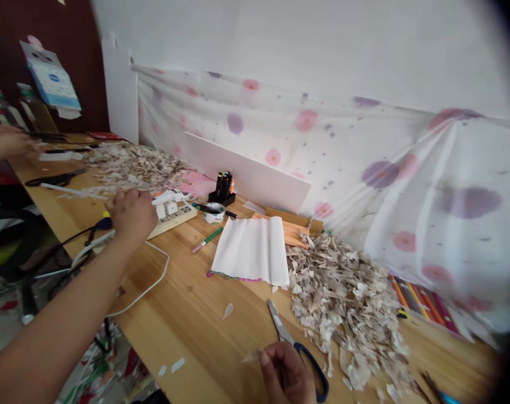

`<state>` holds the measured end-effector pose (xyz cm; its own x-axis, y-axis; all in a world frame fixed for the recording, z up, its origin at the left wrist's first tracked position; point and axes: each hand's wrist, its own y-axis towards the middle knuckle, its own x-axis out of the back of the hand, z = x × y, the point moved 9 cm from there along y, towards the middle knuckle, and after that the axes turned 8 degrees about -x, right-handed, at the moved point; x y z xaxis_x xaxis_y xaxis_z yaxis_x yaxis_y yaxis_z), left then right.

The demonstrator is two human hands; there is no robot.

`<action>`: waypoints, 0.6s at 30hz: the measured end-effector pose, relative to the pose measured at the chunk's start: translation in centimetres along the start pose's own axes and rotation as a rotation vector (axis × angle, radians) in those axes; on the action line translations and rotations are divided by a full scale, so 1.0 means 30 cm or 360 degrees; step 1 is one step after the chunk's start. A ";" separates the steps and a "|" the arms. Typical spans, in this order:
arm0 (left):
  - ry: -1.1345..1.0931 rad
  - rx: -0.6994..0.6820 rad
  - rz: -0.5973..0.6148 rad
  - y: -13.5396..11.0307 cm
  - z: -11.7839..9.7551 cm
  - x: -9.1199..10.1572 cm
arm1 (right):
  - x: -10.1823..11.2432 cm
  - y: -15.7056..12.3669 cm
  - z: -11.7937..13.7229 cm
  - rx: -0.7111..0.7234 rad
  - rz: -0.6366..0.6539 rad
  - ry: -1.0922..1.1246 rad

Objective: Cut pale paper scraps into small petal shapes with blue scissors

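My left hand is closed at the power strip, around what looks like a white glue gun. A thin white stick sticks out on the hand's far side, in line with it. My right hand pinches a thin, pale, petal-like flake between thumb and finger, low over the table. Scissors with dark blue handles lie right beside that hand, blades slightly apart. A loose flake rests on the wood nearby. To the right spreads a heap of dry pale flakes.
A partly rolled white cloth lies mid-table. Behind it stand a black marker holder and a tape roll. A white cable loops near the front edge. Another person's hand is at far left, near another flake heap.
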<state>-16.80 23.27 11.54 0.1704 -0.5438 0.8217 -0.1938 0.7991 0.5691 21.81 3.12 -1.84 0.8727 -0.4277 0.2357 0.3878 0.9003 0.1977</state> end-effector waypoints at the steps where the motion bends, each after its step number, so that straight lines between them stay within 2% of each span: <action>1: -0.0010 0.0000 -0.0004 -0.004 -0.003 -0.004 | -0.004 -0.002 -0.003 -0.0028 0.0012 0.0049; 5: -0.0051 0.0035 -0.0033 -0.008 -0.001 -0.018 | -0.012 -0.007 -0.029 -0.0223 0.0050 0.0293; 8: -0.0098 0.0041 -0.0056 0.004 0.001 -0.006 | -0.015 -0.003 -0.045 -0.0347 0.0132 0.0453; 12: -0.0201 0.0044 -0.0182 -0.026 -0.031 0.099 | -0.034 0.001 -0.046 -0.0396 0.0359 0.0475; 13: -0.0384 0.0000 -0.0254 -0.056 -0.059 0.138 | -0.036 0.001 -0.045 -0.0393 0.0388 0.0445; 14: -0.0618 -0.0153 -0.0232 -0.097 -0.115 0.162 | -0.035 0.000 -0.044 -0.0390 0.0387 0.0415; 15: -0.0870 -0.0251 -0.0171 -0.152 -0.169 0.176 | -0.036 0.000 -0.044 -0.0390 0.0382 0.0388; 16: -0.1165 -0.0327 -0.0027 -0.221 -0.230 0.173 | -0.037 -0.002 -0.043 -0.0395 0.0377 0.0365; 18: -0.1814 -0.0401 0.0483 -0.399 -0.376 0.126 | -0.037 -0.005 -0.042 -0.0412 0.0350 0.0331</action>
<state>-2.92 14.53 7.48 -0.8251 -0.1372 0.5481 0.1376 0.8921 0.4304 21.16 3.58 -3.34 0.9744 -0.2207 0.0429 0.2238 0.9706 -0.0889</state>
